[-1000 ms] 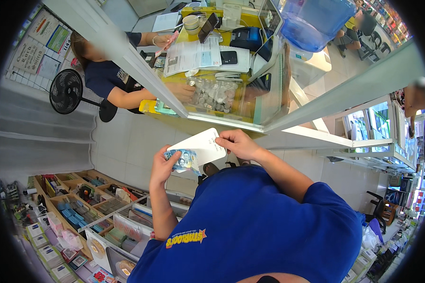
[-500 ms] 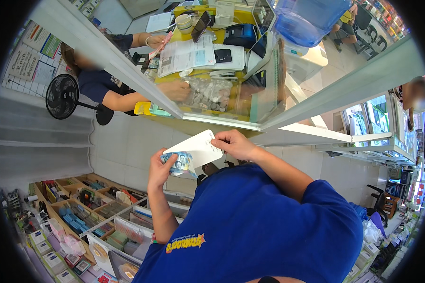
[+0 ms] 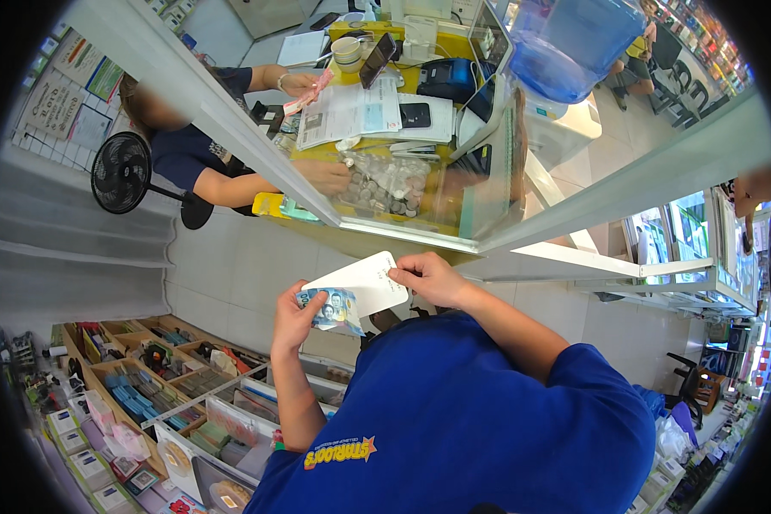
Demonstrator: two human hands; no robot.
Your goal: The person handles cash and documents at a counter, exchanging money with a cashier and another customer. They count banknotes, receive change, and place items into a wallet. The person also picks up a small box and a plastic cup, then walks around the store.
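In my left hand is a blue banknote, pinched under the thumb against a white paper slip. The slip has rounded corners and some dark handwriting along its right side. Its right end is gripped between the thumb and fingers of my right hand. Slip and note lie tilted in front of my blue shirt. Whether more notes sit beneath the blue one, I cannot tell.
Ahead stands a glass-walled counter with coins, papers and a phone. Behind it a person handles coins and a pink banknote. A black fan stands left; compartment trays lie lower left.
The slip, banknote and both my hands sit slightly lower and further right in the picture. The counter has also shifted a little. My grip looks the same.
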